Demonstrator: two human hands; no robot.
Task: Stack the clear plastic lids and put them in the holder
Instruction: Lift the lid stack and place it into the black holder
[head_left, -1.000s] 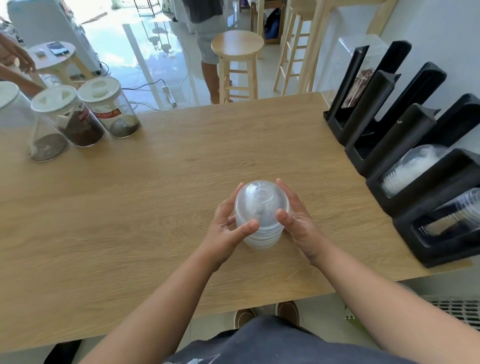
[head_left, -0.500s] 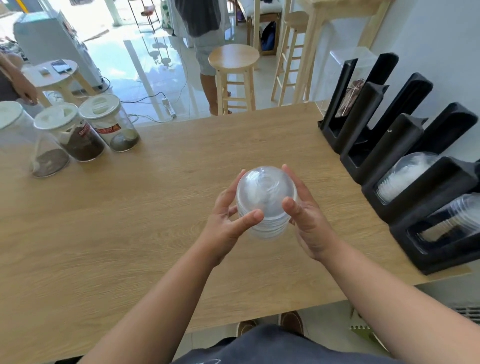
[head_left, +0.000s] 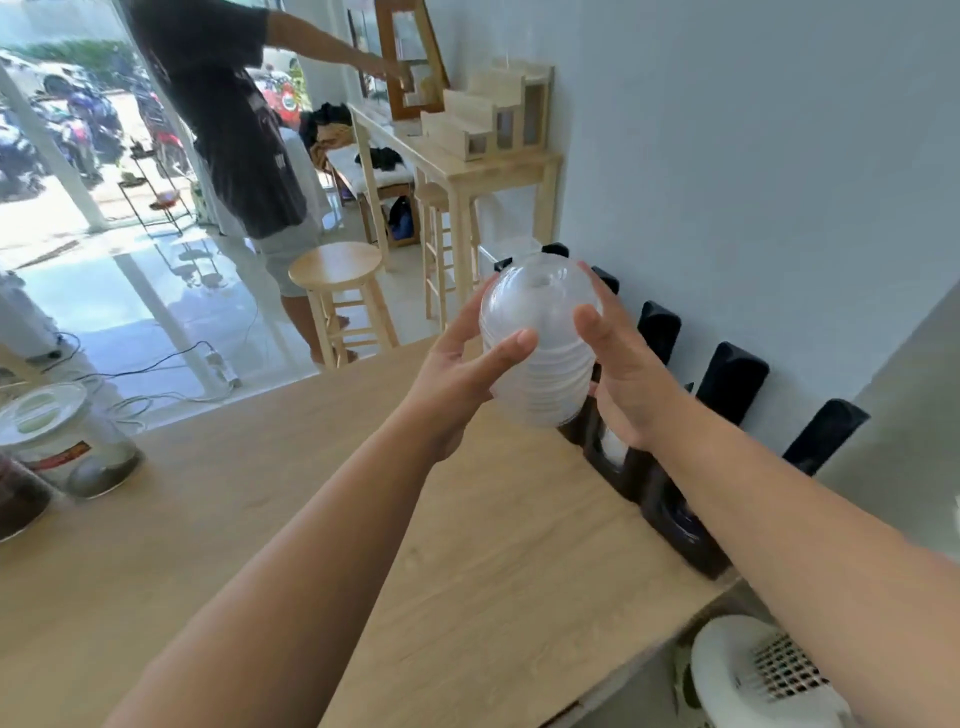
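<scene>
A stack of clear dome lids (head_left: 540, 343) is held in the air above the wooden table (head_left: 363, 519), dome end up and away from me. My left hand (head_left: 462, 374) grips its left side with the thumb across the front. My right hand (head_left: 618, 364) grips its right side. The black lid holder (head_left: 732, 384) stands along the table's right edge by the wall, just behind and below my right hand. My right arm hides most of its slots.
Glass jars with white lids (head_left: 67, 441) stand at the table's left. A wooden stool (head_left: 337, 291) and a standing person (head_left: 234, 130) are beyond the far edge. A white basket (head_left: 763, 675) sits on the floor at lower right.
Both hands have lifted the lid stack off the table and carried it up and to the right, toward the holder. The camera has tilted up.
</scene>
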